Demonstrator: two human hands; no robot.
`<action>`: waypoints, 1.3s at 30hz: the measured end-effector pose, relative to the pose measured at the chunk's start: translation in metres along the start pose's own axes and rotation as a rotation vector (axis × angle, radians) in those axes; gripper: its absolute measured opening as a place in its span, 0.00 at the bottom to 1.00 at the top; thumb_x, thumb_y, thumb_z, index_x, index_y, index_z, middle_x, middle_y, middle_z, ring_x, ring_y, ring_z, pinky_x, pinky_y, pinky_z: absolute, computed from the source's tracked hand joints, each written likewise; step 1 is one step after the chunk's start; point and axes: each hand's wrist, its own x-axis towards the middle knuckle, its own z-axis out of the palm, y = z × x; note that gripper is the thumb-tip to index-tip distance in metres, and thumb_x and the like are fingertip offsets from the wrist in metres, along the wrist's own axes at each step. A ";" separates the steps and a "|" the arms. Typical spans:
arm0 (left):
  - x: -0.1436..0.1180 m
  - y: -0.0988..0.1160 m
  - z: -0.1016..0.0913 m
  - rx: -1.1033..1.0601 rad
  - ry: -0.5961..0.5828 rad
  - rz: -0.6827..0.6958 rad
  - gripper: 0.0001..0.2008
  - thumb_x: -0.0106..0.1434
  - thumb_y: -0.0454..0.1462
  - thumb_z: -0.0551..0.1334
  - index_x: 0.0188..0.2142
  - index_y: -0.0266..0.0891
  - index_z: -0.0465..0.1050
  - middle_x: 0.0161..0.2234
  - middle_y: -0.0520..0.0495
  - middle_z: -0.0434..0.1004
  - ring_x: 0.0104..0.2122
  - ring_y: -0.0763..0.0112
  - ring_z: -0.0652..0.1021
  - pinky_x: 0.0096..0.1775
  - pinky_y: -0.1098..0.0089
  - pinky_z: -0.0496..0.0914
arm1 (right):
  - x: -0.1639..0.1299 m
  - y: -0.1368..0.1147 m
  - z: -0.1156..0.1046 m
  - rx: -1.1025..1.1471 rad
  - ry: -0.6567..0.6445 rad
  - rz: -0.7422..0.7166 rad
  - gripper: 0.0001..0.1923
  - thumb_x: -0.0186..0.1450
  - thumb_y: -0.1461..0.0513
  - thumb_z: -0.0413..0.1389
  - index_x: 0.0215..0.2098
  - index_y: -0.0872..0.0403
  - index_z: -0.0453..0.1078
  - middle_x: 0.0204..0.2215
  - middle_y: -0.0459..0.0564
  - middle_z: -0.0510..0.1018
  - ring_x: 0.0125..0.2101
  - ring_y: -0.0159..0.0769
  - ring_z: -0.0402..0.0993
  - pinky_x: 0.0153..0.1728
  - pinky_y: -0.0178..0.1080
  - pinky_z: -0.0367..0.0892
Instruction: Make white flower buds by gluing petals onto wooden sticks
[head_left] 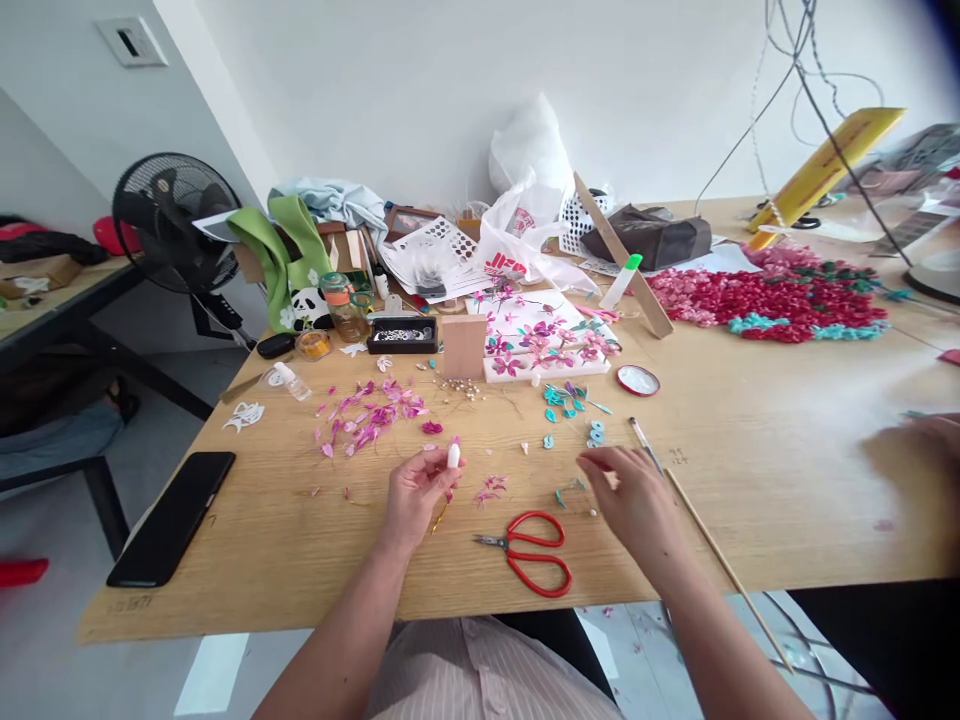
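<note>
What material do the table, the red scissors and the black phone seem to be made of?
Table: light wood or wood-look laminate, matte, with visible grain lines. Scissors: glossy red handles, probably plastic, with short grey blades that look like metal. Phone: flat black slab with a smooth, slightly reflective face, likely glass; its body material cannot be told.

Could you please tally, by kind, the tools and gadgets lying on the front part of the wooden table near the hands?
Scissors: 1
Phone: 1
Wooden stick: 1
Brush: 1
Total: 4
</note>
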 end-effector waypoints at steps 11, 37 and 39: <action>0.000 0.007 0.000 -0.036 0.010 -0.008 0.14 0.48 0.40 0.74 0.34 0.36 0.80 0.32 0.45 0.83 0.29 0.72 0.77 0.31 0.74 0.71 | 0.053 -0.034 0.060 -0.112 -0.209 -0.156 0.11 0.60 0.67 0.56 0.20 0.54 0.66 0.23 0.58 0.75 0.31 0.49 0.71 0.35 0.46 0.62; -0.004 0.012 0.005 -0.088 0.004 -0.048 0.16 0.44 0.42 0.75 0.32 0.36 0.80 0.30 0.46 0.82 0.29 0.70 0.78 0.31 0.71 0.71 | 0.015 -0.076 0.004 0.783 -0.077 -0.340 0.11 0.67 0.68 0.54 0.46 0.48 0.70 0.44 0.52 0.78 0.46 0.40 0.74 0.45 0.46 0.70; -0.004 0.012 0.004 -0.079 0.003 -0.046 0.16 0.45 0.42 0.75 0.32 0.36 0.81 0.30 0.45 0.82 0.28 0.70 0.77 0.29 0.72 0.70 | 0.014 -0.077 0.004 0.781 -0.072 -0.336 0.11 0.67 0.68 0.54 0.46 0.48 0.70 0.43 0.52 0.79 0.46 0.40 0.74 0.44 0.46 0.70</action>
